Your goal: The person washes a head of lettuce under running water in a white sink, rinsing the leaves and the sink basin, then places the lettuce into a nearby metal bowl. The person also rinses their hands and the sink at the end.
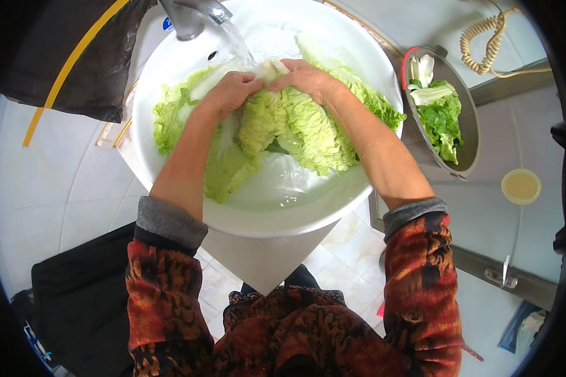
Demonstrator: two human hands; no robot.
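Both hands hold a leafy cabbage leaf [306, 125] by its pale base, over a white washbasin [283, 226]. My left hand [233, 92] pinches the base from the left. My right hand [306, 80] grips it from the right, its fingers partly hidden by the leaf. From the chrome faucet [214, 12] a stream of water [238, 42] falls just behind my fingers. More loose cabbage leaves [226, 169] lie in the water at the basin's left, and others [377, 101] lean on its right rim.
Right of the basin stands a grey oval bucket [471, 122] with several cabbage leaves [438, 113] inside. A coiled beige cord [483, 42] hangs at the upper right. Dark plastic sheeting [75, 52] with a yellow stripe is at the upper left; a black cover [85, 301] is at the lower left.
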